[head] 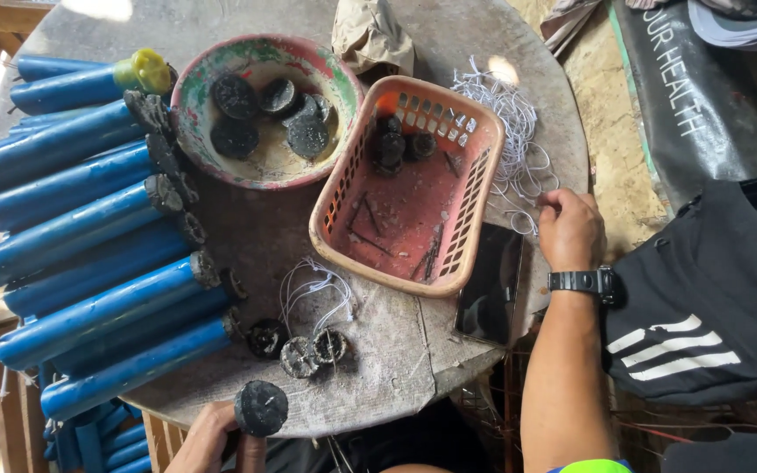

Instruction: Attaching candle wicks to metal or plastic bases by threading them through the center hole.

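My left hand (pixel 212 442) is at the near edge of the round grey table (pixel 378 368) and grips a dark round plug (pixel 261 408) standing upright. Three more dark plugs (pixel 300 349) lie just beyond it, with white strings (pixel 315 289) attached. My right hand (pixel 569 229), with a black watch on the wrist, reaches to the table's right edge and pinches strands from a pile of white strings (pixel 510 131). Between the hands stands a pink plastic basket (pixel 413 188) holding a few plugs.
Several long blue tubes (pixel 89 254) lie stacked across the table's left side, ends toward the middle. A worn round bowl (pixel 265 109) holds several dark plugs. A dark phone (pixel 491 285) lies beside the basket. Crumpled paper (pixel 370 35) sits at the back.
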